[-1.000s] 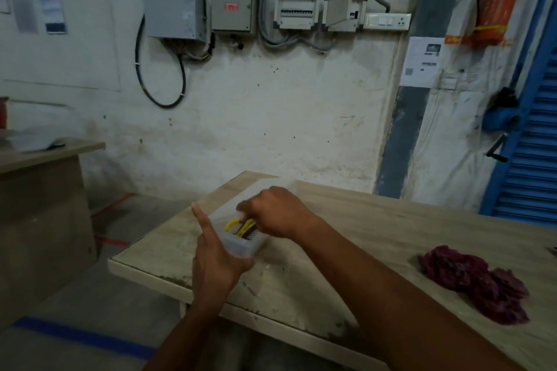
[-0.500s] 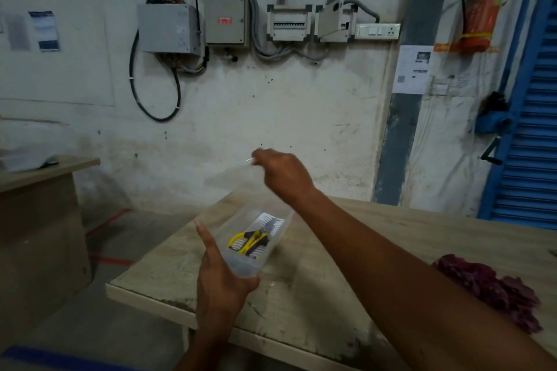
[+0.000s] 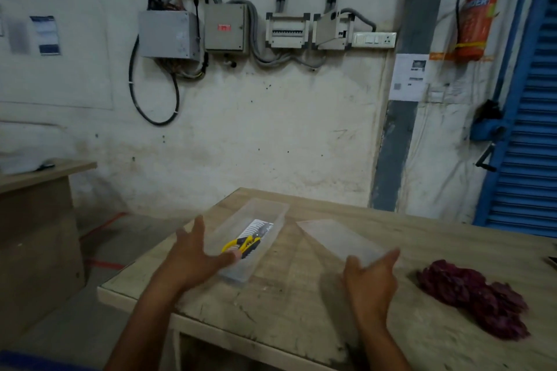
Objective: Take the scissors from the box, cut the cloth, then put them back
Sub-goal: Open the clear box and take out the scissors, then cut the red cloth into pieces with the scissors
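Head view: a clear plastic box [image 3: 250, 238], long, narrow and open-topped, lies slantwise on a pale wood-grain table [image 3: 301, 310] whose surface is scuffed and stained dark toward the near edge. Inside the box, toward its near end, lie the scissors [image 3: 242, 245], with yellow and black handles and a pale blade part pointing to the far end. The box's flat translucent lid [image 3: 337, 239] lies on the table just right of the box, also slantwise. Well right of the box, a crumpled dark maroon cloth [image 3: 473, 298] sits in a soft, bumpy heap.

The left hand [image 3: 193, 259] is released, fingers spread and fairly straight, at the box's near left corner; its fingertips reach the box's near rim just beside the scissor handles, though contact is hard to judge. The right hand [image 3: 369, 280] is also released, palm turned inward, fingers loosely extended at the lid's near end; whether it touches the lid I cannot tell.

The box's near end stands close to the table's near left edge. Bare tabletop lies between the box and the cloth, and beyond the box toward the wall.
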Motion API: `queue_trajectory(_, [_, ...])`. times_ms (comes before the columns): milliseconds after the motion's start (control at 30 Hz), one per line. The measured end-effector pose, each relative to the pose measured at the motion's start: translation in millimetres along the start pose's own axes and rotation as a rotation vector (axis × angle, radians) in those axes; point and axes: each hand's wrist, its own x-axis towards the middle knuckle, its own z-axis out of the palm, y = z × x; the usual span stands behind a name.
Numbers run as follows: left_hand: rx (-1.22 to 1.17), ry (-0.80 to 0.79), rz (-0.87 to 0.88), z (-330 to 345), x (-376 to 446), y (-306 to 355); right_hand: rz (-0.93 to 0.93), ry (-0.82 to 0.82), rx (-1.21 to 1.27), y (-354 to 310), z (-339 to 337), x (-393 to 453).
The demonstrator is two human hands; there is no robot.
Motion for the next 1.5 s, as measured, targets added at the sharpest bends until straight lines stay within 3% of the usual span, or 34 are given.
queue_trajectory(67, [0.029, 0.136, 0.130, -6, 20, 26, 0.089, -0.134, -0.016, 19, 3, -4])
queue_trajectory(133, [0.136, 0.132, 0.204, 6, 51, 51, 0.138, -0.234, 0.057, 48, 22, 8])
queue_trajectory(200, [0.329, 0.006, 0.195, 26, 84, 57, 0.136, -0.351, 0.046, 62, 36, 11])
queue_trajectory(333, [0.640, -0.288, 0.091, 48, 108, 57, 0.192, -0.591, 0.052, 13, 1, -38])
queue_trajectory(467, [0.758, -0.333, 0.102, 63, 119, 61, 0.072, -0.722, -0.044, 18, -4, -22])
queue_trajectory(567, [0.796, -0.317, 0.113, 55, 130, 72, -0.072, -0.732, -0.196, 18, -10, -8])
queue_trajectory(667, [0.799, -0.191, 0.174, 36, 137, 94, -0.149, -0.790, -0.258, 12, -18, 3])
queue_trajectory(767, [0.700, -0.053, 0.259, 15, 143, 111, -0.262, -0.753, -0.305, 5, -19, 15])
queue_trajectory(867, [0.518, -0.061, 0.398, -3, 143, 129, -0.492, -0.638, -0.312, -4, -19, 32])
queue_trajectory(1000, [0.448, -0.360, 0.667, -4, 105, 172, -0.799, -0.322, -0.231, -28, -23, 65])
queue_trajectory(1100, [0.463, -0.495, 0.769, 16, 84, 205, -0.959, -0.327, -0.367, -45, -21, 93])
queue_trajectory(1167, [0.470, -0.531, 0.804, 35, 79, 220, -0.896, -0.475, -0.495, -53, -21, 108])
queue_trajectory(1233, [0.462, -0.527, 0.822, 52, 80, 228, -0.718, -0.745, -0.331, -52, -24, 113])
queue_trajectory(1300, [0.381, -0.499, 0.827, 63, 86, 228, -0.498, -0.904, -0.070, -42, -27, 114])
queue_trajectory(1400, [0.188, -0.473, 0.799, 70, 97, 221, -0.367, -0.917, 0.100, -25, -27, 113])
queue_trajectory(1500, [-0.165, -0.320, 0.739, 89, 107, 202, -0.317, -0.750, 0.143, -15, -19, 119])
